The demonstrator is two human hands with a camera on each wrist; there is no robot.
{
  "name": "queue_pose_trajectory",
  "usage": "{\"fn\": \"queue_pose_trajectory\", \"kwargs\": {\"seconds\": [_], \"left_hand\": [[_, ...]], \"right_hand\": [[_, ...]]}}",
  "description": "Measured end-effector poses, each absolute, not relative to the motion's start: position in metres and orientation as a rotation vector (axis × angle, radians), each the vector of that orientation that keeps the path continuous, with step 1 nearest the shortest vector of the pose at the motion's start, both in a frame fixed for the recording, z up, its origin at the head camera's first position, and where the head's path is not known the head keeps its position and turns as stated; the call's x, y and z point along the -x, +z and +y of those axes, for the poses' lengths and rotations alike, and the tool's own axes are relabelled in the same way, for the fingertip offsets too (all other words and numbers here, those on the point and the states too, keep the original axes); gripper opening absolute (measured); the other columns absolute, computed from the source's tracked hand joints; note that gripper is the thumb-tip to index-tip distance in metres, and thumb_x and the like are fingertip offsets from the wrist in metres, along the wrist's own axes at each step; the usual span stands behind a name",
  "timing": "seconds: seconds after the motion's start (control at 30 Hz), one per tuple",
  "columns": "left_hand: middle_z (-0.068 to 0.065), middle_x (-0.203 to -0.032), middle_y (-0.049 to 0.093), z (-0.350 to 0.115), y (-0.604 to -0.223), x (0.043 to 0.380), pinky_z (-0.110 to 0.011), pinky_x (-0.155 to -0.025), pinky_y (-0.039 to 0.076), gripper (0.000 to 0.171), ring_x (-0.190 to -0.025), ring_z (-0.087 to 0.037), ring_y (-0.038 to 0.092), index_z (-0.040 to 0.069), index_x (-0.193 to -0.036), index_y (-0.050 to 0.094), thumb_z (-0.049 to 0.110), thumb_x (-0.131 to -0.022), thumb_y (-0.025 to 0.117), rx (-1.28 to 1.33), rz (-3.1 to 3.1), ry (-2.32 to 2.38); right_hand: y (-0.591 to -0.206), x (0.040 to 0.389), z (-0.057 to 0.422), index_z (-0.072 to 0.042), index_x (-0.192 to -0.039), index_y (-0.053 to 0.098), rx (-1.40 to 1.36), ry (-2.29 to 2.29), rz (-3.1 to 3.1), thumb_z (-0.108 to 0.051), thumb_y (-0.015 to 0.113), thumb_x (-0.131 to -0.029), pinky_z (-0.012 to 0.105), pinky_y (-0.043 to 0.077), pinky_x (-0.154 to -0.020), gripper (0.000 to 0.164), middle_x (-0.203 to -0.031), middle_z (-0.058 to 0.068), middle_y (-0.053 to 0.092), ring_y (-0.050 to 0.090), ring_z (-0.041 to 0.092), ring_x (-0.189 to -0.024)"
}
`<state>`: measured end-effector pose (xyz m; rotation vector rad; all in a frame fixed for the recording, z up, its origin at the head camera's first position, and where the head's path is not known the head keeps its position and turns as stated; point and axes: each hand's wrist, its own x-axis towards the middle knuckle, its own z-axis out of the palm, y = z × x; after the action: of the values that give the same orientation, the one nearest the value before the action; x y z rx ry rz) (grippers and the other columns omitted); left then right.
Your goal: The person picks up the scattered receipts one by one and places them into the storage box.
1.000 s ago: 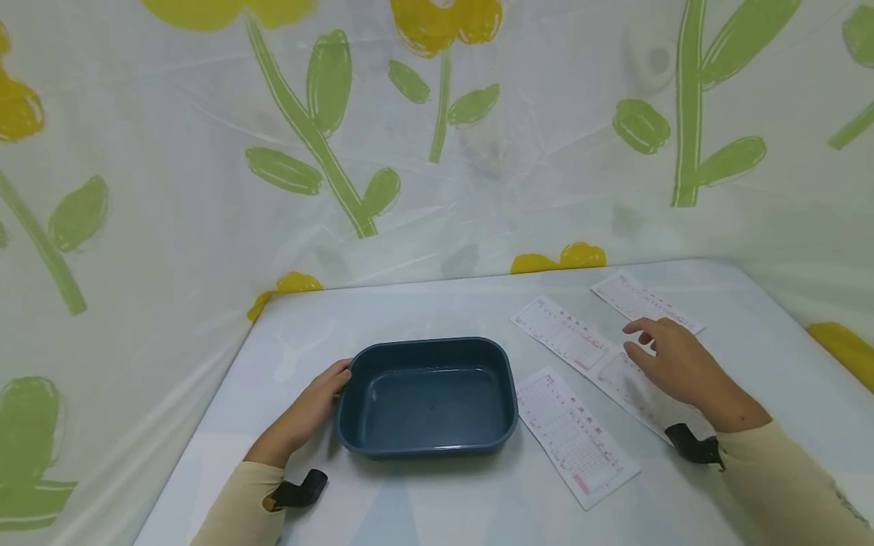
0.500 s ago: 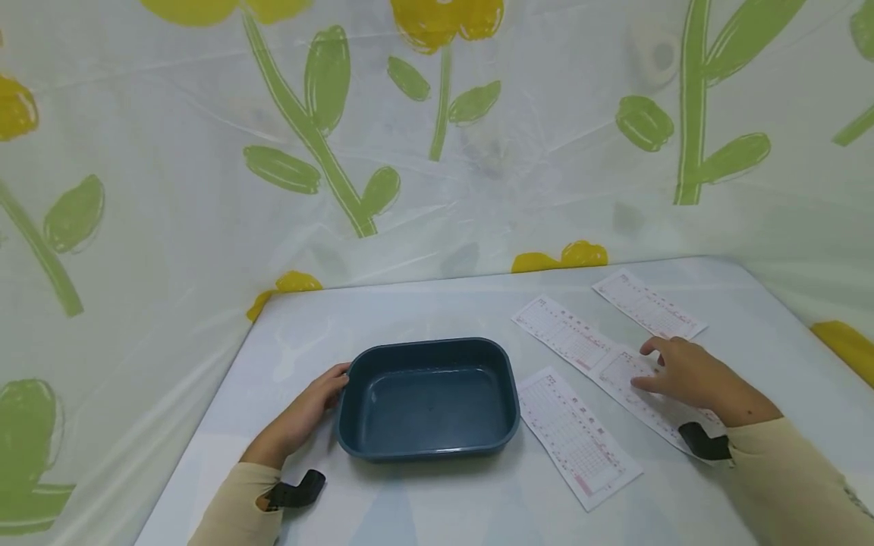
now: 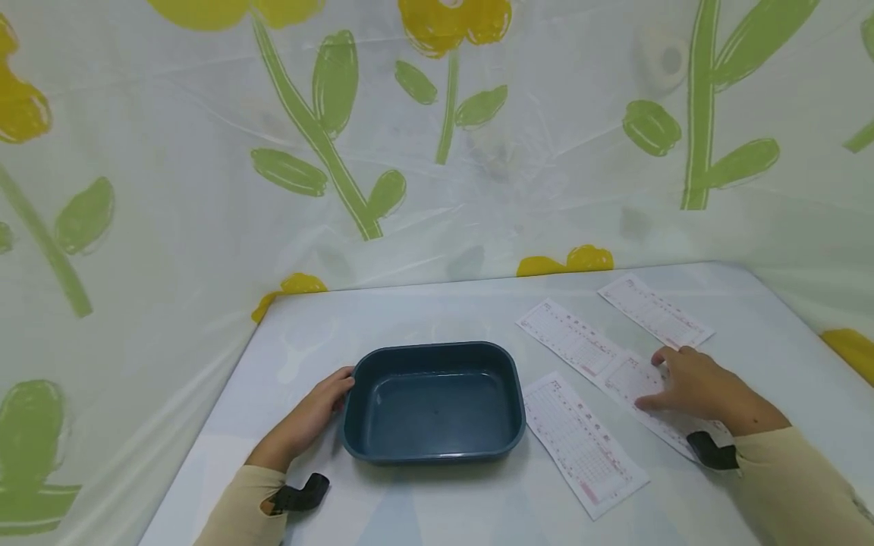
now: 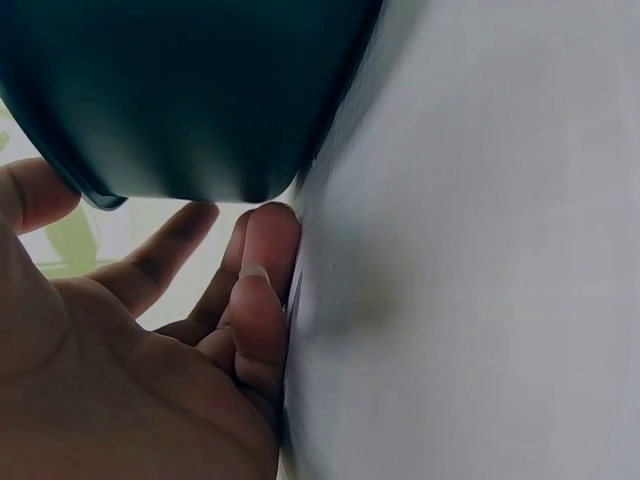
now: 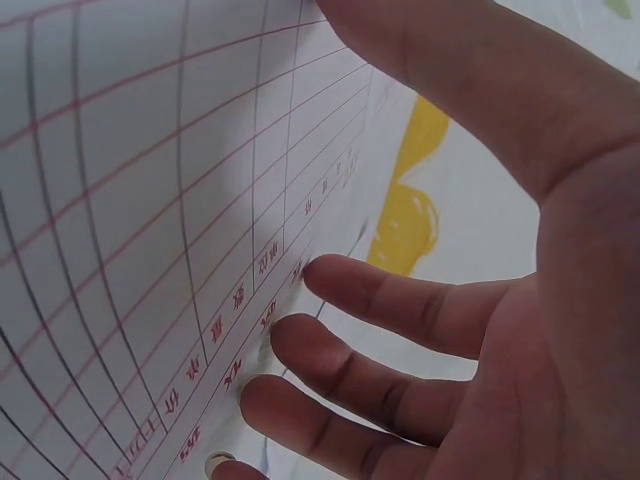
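Pressing flat on the middle slip (image 3: 617,369), the right hand (image 3: 696,385) is spreading relaxed fingers; sliding gently avoids creasing. Left hand (image 3: 310,415) is steadying the tray (image 3: 433,402), fingers loose.

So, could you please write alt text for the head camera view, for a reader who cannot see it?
A person's left hand touches the left end of an empty dark blue tray on a white table, while the right hand rests on the middle of three printed paper slips. A flower-patterned plastic sheet hangs behind.

Makeshift recording booth, prob home: floral plastic sheet (image 3: 437,152) as backdrop, covered table (image 3: 423,311), 3 printed forms (image 3: 583,444).
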<state>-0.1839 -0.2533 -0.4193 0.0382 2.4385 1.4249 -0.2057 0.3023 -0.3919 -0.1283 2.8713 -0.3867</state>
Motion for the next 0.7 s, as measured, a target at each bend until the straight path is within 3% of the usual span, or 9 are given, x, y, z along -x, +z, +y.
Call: {"fn": "queue_pose_trajectory", "kwargs": {"seconds": [0.4,0.7], "left_hand": [[-0.011,-0.154,0.044,-0.2536,-0.4214,0.1810,-0.055,-0.117,0.030,0.049,-0.144,-0.034,0.038,0.012,-0.148,0.045,0.038,-0.109,0.029,-0.030,2.439,1.413],[-0.019,-0.163,0.026,-0.2473,-0.4186,0.1766,-0.058,-0.121,0.023,0.062,-0.150,-0.041,0.026,0.003,-0.156,0.028,0.042,-0.108,0.031,0.035,2.453,1.383]], "right_hand": [[-0.3988,0.2076,0.3064,0.011,-0.120,0.054,0.150,-0.410,2.849,-0.061,0.087,-0.061,0.044,0.049,-0.066,0.099,-0.102,0.027,0.059,0.053,0.031,-0.081],[-0.3993,0.2118,0.3074,0.012,-0.117,0.055,0.156,-0.431,2.842,-0.059,0.088,-0.061,0.040,0.048,-0.067,0.096,-0.099,0.023,0.061,0.054,0.028,-0.081]]}}
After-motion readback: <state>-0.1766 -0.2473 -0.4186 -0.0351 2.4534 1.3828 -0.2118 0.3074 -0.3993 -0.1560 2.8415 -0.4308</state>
